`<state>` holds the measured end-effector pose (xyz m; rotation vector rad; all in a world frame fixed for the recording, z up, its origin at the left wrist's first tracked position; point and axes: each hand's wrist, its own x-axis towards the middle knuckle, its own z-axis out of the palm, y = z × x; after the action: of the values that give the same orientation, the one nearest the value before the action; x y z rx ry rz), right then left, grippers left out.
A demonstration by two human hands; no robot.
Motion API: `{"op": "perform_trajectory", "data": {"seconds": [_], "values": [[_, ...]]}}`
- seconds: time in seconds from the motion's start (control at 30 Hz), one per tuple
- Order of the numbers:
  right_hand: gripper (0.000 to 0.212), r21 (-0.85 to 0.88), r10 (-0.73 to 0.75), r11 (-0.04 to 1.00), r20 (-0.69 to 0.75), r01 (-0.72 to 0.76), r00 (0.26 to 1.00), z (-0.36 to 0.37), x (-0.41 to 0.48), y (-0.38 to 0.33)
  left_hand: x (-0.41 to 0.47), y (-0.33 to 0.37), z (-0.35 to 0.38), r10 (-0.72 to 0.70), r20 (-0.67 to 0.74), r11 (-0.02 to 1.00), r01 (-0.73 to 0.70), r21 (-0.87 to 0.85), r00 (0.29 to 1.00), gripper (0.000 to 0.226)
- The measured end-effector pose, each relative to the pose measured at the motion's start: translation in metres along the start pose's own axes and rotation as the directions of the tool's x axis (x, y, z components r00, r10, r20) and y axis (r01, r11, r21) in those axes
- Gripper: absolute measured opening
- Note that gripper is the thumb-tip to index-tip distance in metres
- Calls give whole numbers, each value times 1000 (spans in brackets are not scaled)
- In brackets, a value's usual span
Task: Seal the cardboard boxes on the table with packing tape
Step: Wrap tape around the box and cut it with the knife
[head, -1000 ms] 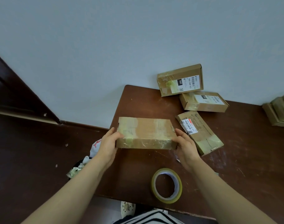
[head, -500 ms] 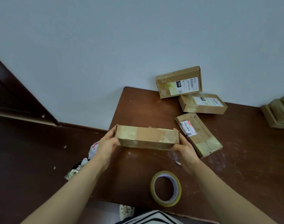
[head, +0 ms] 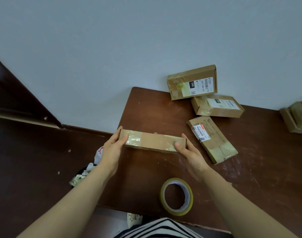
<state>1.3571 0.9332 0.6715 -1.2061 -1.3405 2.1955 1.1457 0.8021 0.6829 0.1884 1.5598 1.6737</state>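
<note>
Head camera looks down on a brown table that stands against a pale wall. Four cardboard boxes are plainly in view. One of them, the held box, is near the left front part of the table, turned so that a long narrow side with clear tape on it faces the camera; I cannot tell if its lower edge touches the wood. Two hands hold it, one at each end. The left hand grips the left end, thumb on the near face and fingers curled round behind. The right hand grips the right end in the same way. The other three boxes each carry a label: the leaning box stands against the wall, the flat box lies just in front of it, and the long box lies near the right hand. One tape roll lies flat near the front edge of the table, apart from both hands. At the right border is a cardboard stack, cut off, so its pieces cannot be counted.
</note>
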Motion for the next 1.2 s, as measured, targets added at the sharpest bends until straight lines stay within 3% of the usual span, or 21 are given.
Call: {"op": "perform_trajectory", "data": {"seconds": [0.23, 0.37, 0.5, 0.6, 0.7, 0.8, 1.03, 1.13, 1.2], "values": [[94, 15, -64, 998, 5, 64, 998, -4, 0, 4, 5, 4, -5, -60, -16, 991, 57, -119, 998, 33], [98, 76, -83, 994, 33, 80, 996, -10, 1, 5, 10, 1, -9, -85, -119, 991, 72, -109, 989, 20], [86, 171, -56, 984, -8, 57, 998, -7, 6, 2, 15, -7, -18, -154, -75, 980, 143, -137, 985, 52], [77, 124, -44, 991, -61, 52, 997, -1, 6, 2, 14, -11, -20, -195, 16, 973, 196, -126, 981, 57], [63, 92, -25, 995, -102, 35, 994, 0, 8, 3, 13, -10, -17, -184, 30, 982, 185, -47, 982, 45], [69, 102, 22, 995, -123, -9, 992, -4, 11, 5, 11, -11, -15, -175, 12, 985, 175, 7, 984, 26], [60, 99, 39, 995, -239, -15, 970, -8, 12, 8, 16, -11, -11, -167, 1, 983, 166, 73, 986, 21], [81, 18, 123, 992, -162, -122, 979, -9, 8, 8, 28, 0, -9, -202, -37, 971, 205, 121, 979, 19], [74, -31, 214, 976, -48, -216, 976, -1, 2, 6, 41, 9, -8, -203, -61, 966, 210, 154, 977, 21]]}}
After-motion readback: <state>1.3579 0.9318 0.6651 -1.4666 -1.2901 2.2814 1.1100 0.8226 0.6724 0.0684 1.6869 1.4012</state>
